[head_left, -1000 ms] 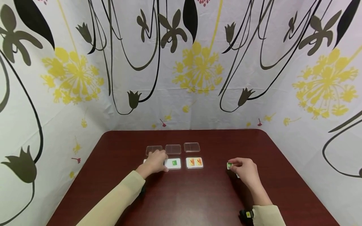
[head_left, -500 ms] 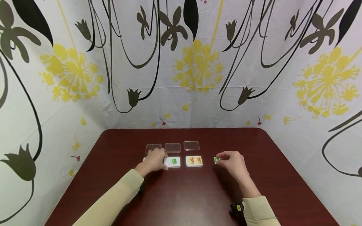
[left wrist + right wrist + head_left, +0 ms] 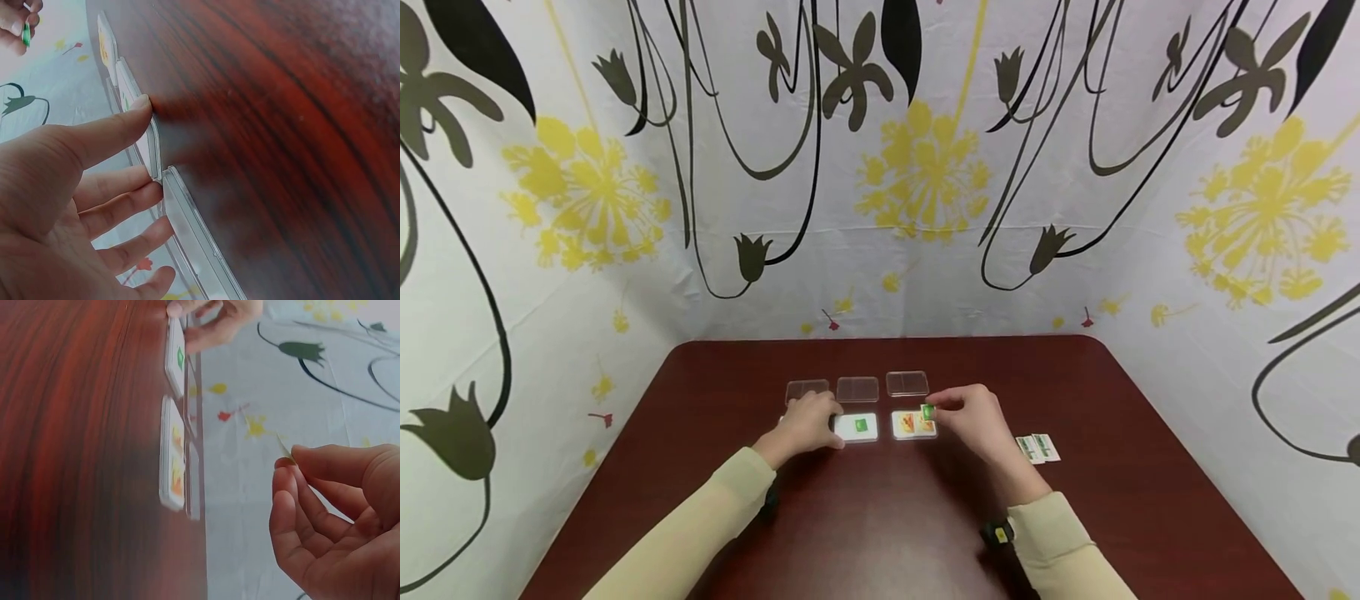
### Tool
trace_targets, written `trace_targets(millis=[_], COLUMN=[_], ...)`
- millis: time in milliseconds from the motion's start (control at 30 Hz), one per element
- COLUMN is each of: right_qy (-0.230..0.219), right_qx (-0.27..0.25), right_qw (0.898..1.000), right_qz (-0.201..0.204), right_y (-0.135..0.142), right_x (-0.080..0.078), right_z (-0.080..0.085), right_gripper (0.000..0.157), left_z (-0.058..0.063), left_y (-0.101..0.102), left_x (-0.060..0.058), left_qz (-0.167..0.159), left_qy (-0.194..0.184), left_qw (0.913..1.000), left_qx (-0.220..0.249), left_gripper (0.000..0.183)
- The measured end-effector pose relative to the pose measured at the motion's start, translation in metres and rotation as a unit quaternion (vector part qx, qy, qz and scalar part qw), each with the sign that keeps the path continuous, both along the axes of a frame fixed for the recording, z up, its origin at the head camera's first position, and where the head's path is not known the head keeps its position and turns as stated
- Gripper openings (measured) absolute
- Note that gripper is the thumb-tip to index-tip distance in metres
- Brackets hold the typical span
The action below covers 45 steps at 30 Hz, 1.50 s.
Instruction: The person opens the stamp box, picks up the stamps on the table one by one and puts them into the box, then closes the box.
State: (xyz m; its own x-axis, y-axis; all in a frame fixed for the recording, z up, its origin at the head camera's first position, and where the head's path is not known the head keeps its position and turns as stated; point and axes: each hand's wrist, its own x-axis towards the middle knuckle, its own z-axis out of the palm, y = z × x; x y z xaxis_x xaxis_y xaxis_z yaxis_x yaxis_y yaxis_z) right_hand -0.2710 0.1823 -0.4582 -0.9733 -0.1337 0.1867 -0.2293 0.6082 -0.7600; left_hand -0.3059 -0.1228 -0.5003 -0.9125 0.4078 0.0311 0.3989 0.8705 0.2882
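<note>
My left hand point(image 3: 805, 425) holds the middle shallow clear case point(image 3: 867, 427), thumb at its near edge and fingers towards its far left side. That case has a white inside with a green square. The left case point(image 3: 194, 234) lies mostly hidden under this hand in the head view. My right hand point(image 3: 976, 423) pinches a small thin green-and-white card point(image 3: 928, 412) between thumb and fingertips. The card is raised above the right case point(image 3: 913, 426), which shows two orange pictures. Edge-on, the card point(image 3: 284, 447) looks thin in the right wrist view.
Behind the cases stand three clear plastic pieces in a row: left point(image 3: 807, 390), middle point(image 3: 857, 389) and right point(image 3: 907, 383). Several green-and-white cards point(image 3: 1037, 448) lie right of my right hand. A patterned curtain point(image 3: 910, 275) borders the dark wooden table point(image 3: 880, 517).
My right hand has carried the green-and-white card left, from the card pile to above the right case. The loose cards are now uncovered. My left hand has stayed on the middle case.
</note>
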Motion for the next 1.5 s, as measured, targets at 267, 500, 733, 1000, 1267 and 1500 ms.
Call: trace_targets(millis=[267,500,733,1000,1267,1500], right_qy=[-0.002,-0.01,-0.011,-0.011,0.02,0.009], right_qx=[-0.019,-0.031,-0.023,0.006,0.064,0.087], right_qw=[0.999,0.998,0.999,0.999,0.996,0.995], right_qz=[0.027,0.046,0.041,0.045,0.053,0.055], right_y=[-0.026,-0.05,-0.077,-0.099,-0.123,-0.134], right_x=[-0.012,-0.017,-0.024,-0.034,-0.041,-0.044], right_z=[0.002,0.001,-0.008,-0.022,-0.032,-0.037], right_gripper=[0.018,0.017,0.011,0.009,0.009,0.006], left_z=[0.003,0.008,0.005,0.008,0.0,-0.002], left_y=[-0.003,-0.008,-0.011,-0.012,-0.012,-0.013], left_x=[0.0,0.0,-0.002,-0.005,-0.006,-0.007], left_qz=[-0.002,-0.002,-0.007,-0.011,-0.017,-0.018], left_qy=[-0.01,-0.015,-0.008,-0.013,-0.014,-0.012], left_qw=[0.9999,0.9999,0.9997,0.9996,0.9996,0.9995], left_qx=[0.004,-0.002,-0.021,-0.023,-0.017,-0.021], left_gripper=[0.058,0.055,0.046,0.046,0.045,0.045])
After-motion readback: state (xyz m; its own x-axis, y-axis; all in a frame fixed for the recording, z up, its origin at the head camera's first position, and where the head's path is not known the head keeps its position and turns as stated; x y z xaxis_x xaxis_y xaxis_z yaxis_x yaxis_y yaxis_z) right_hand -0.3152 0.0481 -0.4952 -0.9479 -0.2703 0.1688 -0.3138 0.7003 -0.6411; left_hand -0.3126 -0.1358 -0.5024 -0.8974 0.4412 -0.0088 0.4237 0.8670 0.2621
